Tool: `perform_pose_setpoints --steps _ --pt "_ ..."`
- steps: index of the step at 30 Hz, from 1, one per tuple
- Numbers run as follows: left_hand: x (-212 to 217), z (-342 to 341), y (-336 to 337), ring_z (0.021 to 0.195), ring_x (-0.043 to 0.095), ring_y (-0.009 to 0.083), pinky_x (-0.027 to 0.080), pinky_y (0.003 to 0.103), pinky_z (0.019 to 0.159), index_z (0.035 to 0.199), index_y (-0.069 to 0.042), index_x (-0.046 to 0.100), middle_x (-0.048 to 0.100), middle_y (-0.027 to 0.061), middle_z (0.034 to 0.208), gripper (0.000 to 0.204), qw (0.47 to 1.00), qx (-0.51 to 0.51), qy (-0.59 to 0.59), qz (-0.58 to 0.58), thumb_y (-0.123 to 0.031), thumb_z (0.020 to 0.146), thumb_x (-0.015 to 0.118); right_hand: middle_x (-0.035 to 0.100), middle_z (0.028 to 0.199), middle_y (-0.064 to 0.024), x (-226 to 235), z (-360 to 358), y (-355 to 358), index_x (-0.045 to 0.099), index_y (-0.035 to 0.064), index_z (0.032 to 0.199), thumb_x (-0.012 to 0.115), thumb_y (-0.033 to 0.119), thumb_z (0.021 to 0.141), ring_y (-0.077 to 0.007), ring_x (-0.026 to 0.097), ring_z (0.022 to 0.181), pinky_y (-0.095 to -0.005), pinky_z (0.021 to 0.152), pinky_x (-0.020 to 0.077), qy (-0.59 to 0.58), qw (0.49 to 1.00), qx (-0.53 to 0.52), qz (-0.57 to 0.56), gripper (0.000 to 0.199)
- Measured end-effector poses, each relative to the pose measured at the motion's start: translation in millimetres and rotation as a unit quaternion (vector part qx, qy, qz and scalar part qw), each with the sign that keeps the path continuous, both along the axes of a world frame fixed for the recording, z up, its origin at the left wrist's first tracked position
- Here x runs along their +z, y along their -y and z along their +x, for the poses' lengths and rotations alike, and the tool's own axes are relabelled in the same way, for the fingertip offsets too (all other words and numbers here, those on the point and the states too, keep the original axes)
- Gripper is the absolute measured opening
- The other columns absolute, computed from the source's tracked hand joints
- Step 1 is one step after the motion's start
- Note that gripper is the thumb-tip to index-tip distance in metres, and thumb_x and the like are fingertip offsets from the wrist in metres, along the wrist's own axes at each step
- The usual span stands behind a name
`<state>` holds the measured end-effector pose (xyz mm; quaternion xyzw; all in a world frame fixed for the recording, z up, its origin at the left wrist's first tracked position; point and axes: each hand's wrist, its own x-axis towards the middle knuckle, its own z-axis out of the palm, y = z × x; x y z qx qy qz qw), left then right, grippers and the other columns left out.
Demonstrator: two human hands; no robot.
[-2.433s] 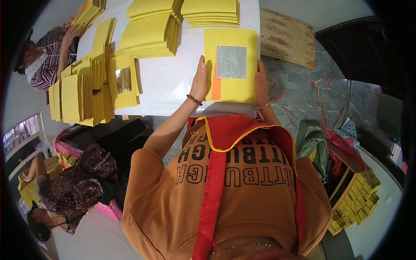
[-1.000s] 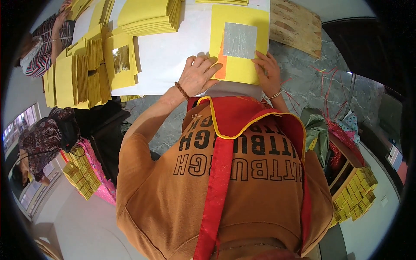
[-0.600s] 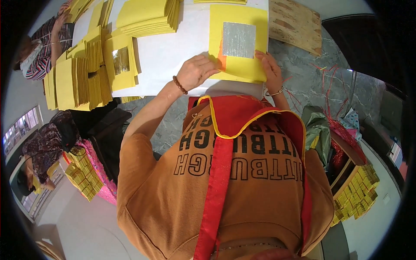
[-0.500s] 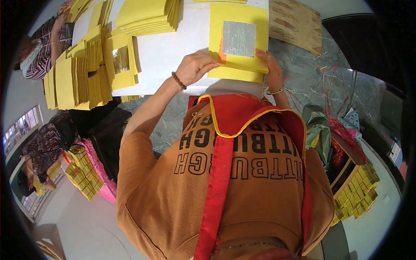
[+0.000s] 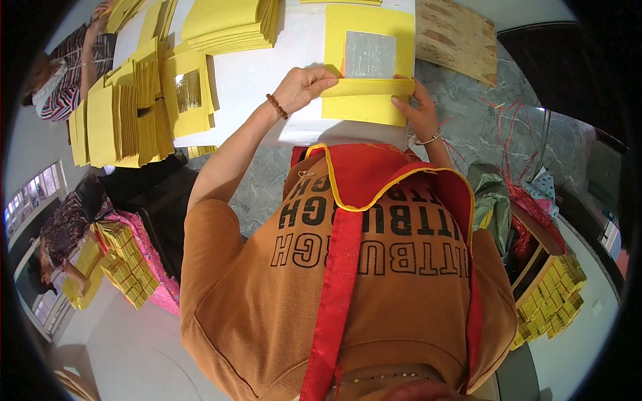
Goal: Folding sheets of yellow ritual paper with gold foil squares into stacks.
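Note:
A yellow paper sheet [image 5: 364,108] with a silver foil square [image 5: 370,53] lies near the right edge of the white table. Its near edge is turned up into a narrow flap that covers the lower part of the foil. At the flap's left end, my left hand [image 5: 301,90] pinches the paper between thumb and fingers. My right hand [image 5: 421,112] grips the flap's right end, its fingers partly hidden behind the paper and its thumb on the near side. More yellow paper shows under the folded sheet.
Left on the white table [image 5: 267,100] are a thick yellow paper stack [image 5: 227,27], folded bundles [image 5: 120,127] and a gold-foil piece [image 5: 188,91]. A plywood board [image 5: 458,37] lies beyond the right edge. Two people work at the left; yellow packets [image 5: 552,294] fill a container at right.
The sheet's near edge has been folded farther away from me, covering the orange strip and the foil's lower part. Both hands have shifted slightly with it.

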<state>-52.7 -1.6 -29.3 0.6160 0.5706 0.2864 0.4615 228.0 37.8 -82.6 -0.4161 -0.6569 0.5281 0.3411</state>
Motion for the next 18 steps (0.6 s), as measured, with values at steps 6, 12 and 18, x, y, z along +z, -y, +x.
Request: perform_pose_setpoints --steps 6,12,18 --pt "18 -1 -3 0.059 0.046 0.0064 0.04 0.023 0.055 0.09 -0.003 0.065 0.056 -0.0001 0.065 0.021 0.995 -0.022 0.015 -0.094 -0.022 0.085 0.058 0.049 0.125 -0.0077 -1 4 -1 0.054 0.0103 0.118 0.069 0.025 0.07 -0.027 0.035 0.123 -0.0379 0.102 0.0259 0.024 0.999 0.021 -0.01 0.052" --pt "16 -4 -9 0.067 0.051 0.0057 0.043 0.022 0.064 0.089 -0.004 0.066 0.061 -0.0009 0.071 0.017 0.987 -0.054 0.067 -0.138 -0.016 0.082 0.058 0.045 0.128 -0.0073 -3 10 -4 0.049 0.0109 0.123 0.05 0.056 0.079 -0.0279 0.032 0.125 -0.0394 0.105 0.0199 -0.015 0.997 0.079 0.017 0.063" --pt "13 -6 -14 0.074 0.056 0.0079 0.045 0.024 0.072 0.088 -0.003 0.067 0.064 0.0017 0.077 0.018 0.981 -0.081 0.071 -0.162 -0.017 0.08 0.058 0.043 0.13 -0.0092 0 10 -6 0.047 0.0046 0.123 0.028 0.073 0.078 -0.0221 0.039 0.121 -0.0344 0.102 0.0257 -0.012 0.996 0.085 0.013 0.085"
